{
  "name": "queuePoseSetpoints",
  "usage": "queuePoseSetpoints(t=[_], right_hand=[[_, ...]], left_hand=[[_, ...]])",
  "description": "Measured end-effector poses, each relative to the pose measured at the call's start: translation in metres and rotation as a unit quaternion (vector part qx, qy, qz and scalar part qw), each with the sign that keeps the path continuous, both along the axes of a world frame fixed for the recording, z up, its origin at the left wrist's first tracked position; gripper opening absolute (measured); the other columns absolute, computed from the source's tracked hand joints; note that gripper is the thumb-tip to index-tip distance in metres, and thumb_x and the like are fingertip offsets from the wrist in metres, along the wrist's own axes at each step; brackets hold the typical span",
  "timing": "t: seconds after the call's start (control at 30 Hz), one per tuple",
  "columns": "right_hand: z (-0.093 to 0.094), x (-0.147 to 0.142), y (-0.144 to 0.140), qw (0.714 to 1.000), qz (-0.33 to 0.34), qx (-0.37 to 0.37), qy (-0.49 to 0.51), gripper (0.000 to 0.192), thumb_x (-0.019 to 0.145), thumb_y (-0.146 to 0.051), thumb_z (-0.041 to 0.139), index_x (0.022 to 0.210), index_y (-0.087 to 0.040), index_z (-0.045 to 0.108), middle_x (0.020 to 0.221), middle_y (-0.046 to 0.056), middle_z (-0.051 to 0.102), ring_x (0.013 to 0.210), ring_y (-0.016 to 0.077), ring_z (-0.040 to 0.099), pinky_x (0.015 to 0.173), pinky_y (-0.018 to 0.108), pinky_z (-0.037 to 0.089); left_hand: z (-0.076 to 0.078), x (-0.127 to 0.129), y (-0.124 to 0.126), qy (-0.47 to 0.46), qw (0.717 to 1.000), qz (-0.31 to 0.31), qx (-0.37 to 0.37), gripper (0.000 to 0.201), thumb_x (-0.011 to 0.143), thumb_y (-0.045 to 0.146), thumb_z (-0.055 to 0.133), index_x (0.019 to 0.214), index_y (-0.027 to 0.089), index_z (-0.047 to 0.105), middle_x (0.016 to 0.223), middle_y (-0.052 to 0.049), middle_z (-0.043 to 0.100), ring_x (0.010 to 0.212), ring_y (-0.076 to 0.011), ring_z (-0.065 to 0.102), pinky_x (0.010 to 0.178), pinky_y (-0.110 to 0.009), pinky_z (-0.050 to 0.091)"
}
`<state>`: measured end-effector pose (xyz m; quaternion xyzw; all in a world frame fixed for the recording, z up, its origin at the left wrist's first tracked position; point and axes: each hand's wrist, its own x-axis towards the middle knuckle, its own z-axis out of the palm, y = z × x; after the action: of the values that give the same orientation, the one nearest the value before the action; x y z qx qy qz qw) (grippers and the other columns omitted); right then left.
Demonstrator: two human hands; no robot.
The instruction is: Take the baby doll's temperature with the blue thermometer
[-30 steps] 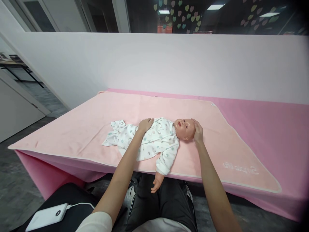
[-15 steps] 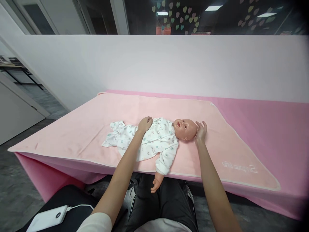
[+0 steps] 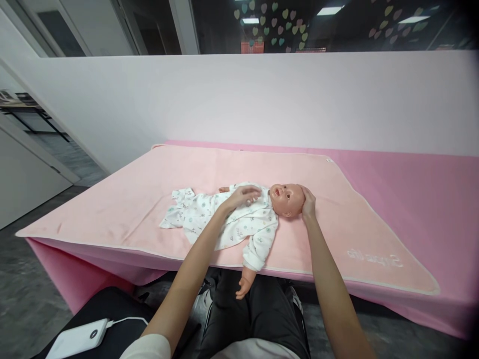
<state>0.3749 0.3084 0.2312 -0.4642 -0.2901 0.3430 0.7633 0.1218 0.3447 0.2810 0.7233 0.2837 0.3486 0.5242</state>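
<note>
While the baby doll (image 3: 245, 222) lies lengthwise left-to-right, head (image 3: 287, 199) rightward, the right hand (image 3: 308, 203) loosely cups its crown. The left hand (image 3: 244, 195), half-open over the chest, grips nothing.

The doll outfit (image 3: 245, 230) is white with small greenish prints, the blanket (image 3: 119, 194) peach edged in white, the tablecloth (image 3: 422, 209) pink.

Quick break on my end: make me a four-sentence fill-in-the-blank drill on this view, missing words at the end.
1. The left hand is over the doll, which lies on its ____.
2. The right hand touches the doll's ____.
3. A white ____ is plugged into the white device.
4. Stickers on the dark window are shaped like ____.

Missing words: back; head; cable; hearts.
</note>
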Motion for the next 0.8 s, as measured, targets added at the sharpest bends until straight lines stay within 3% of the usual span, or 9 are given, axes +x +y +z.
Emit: queuePoseSetpoints(t=[0.13,0.23,0.33,0.43,0.57,0.67,0.73,0.8], right_hand=[[0.002,0.0,-0.002,1.0,-0.01,0.005,-0.021,0.027,0.069,-0.038,0.06,0.084,-0.016,0.065,0.097,0.004,0.067,0.094,0.0189,0.059,0.089,0.036,0.045],[0.003,-0.001,-0.004,1.0,-0.009,0.005,-0.021,0.025,0.069,-0.037,0.06,0.081,-0.016,0.065,0.093,0.004,0.067,0.092,0.0187,0.06,0.089,0.036,0.045],[0.005,-0.002,-0.005,1.0,-0.005,0.003,-0.005,0.024,0.068,-0.036,0.06,0.079,-0.015,0.064,0.09,0.004,0.067,0.089,0.0184,0.06,0.087,0.036,0.046],[0.009,-0.005,-0.006,1.0,-0.014,-0.007,-0.015,0.025,0.069,-0.037,0.059,0.08,-0.015,0.064,0.092,0.005,0.066,0.089,0.0188,0.06,0.086,0.035,0.046],[0.013,-0.01,-0.014,0.985,-0.124,-0.002,-0.115,0.033,0.074,-0.039,0.053,0.096,-0.016,0.061,0.099,0.006,0.064,0.092,0.0193,0.059,0.087,0.037,0.045],[0.014,-0.015,-0.024,0.962,-0.204,0.023,-0.182,0.039,0.078,-0.04,0.051,0.112,-0.021,0.054,0.109,0.007,0.06,0.102,0.0194,0.055,0.097,0.039,0.039],[0.016,-0.021,-0.029,0.946,-0.218,0.034,-0.236,0.036,0.078,-0.039,0.053,0.11,-0.023,0.056,0.113,0.007,0.059,0.11,0.0204,0.051,0.104,0.04,0.031],[0.02,-0.032,-0.033,0.916,-0.19,0.041,-0.351,0.025,0.079,-0.036,0.054,0.099,-0.023,0.061,0.109,0.007,0.061,0.112,0.0222,0.049,0.108,0.043,0.025]], left_hand=[[0.004,0.017,-0.016,0.148,0.979,-0.005,0.141,0.04,0.055,0.042,0.076,0.088,0.019,0.068,0.078,-0.001,0.062,0.062,-0.01,0.048,0.056,-0.022,0.036],[0.002,0.023,-0.017,0.152,0.976,0.013,0.153,0.037,0.055,0.041,0.076,0.083,0.018,0.068,0.072,0.001,0.061,0.06,-0.0096,0.047,0.056,-0.022,0.035],[-0.003,0.019,-0.011,0.106,0.99,0.053,0.078,0.033,0.06,0.044,0.072,0.077,0.015,0.068,0.067,0.0,0.061,0.058,-0.0099,0.049,0.056,-0.022,0.036],[-0.007,0.011,-0.001,-0.002,0.992,0.111,-0.054,0.035,0.065,0.047,0.068,0.078,0.014,0.065,0.071,-0.002,0.064,0.069,-0.0143,0.057,0.065,-0.024,0.044],[-0.008,0.0,0.01,-0.1,0.959,0.121,-0.236,0.042,0.075,0.057,0.055,0.073,0.015,0.061,0.069,-0.006,0.066,0.086,-0.0226,0.063,0.08,-0.031,0.049],[-0.008,-0.005,0.015,-0.144,0.934,0.09,-0.315,0.04,0.075,0.056,0.055,0.07,0.017,0.06,0.067,-0.007,0.066,0.09,-0.0236,0.064,0.085,-0.033,0.05],[-0.009,-0.006,0.016,-0.167,0.921,0.075,-0.344,0.036,0.075,0.052,0.057,0.068,0.017,0.058,0.067,-0.005,0.066,0.088,-0.0223,0.064,0.086,-0.033,0.05],[-0.011,-0.006,0.016,-0.178,0.916,0.087,-0.349,0.034,0.075,0.05,0.057,0.064,0.018,0.055,0.061,-0.004,0.063,0.082,-0.0203,0.065,0.083,-0.032,0.051]])
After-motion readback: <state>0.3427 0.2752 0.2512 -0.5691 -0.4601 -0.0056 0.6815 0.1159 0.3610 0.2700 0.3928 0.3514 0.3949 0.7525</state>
